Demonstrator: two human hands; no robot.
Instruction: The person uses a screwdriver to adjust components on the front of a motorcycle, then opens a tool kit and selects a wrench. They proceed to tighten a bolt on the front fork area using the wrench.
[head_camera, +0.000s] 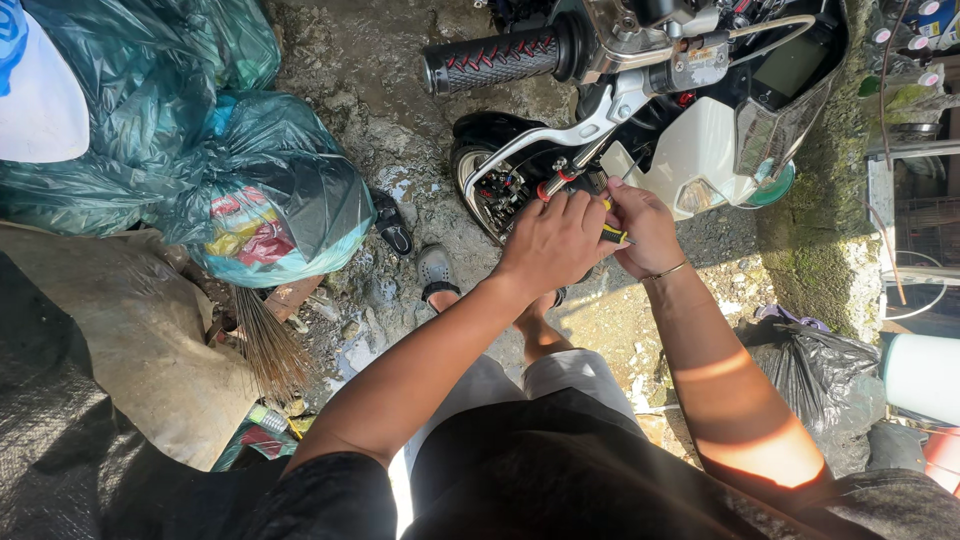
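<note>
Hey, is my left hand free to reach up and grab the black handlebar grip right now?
Probably not straight away. The left hand is closed around the screwdriver beside the right hand. The way up to the handlebar grip looks open, with only the brake lever nearby, once the tool is released.

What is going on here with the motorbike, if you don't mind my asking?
A person stands over a motorbike on rough, wet ground. Both hands, left hand and right hand, are closed around a screwdriver with a black and yellow handle, held just below the brake lever and handlebar grip. Tied rubbish bags lie to the left.
</note>
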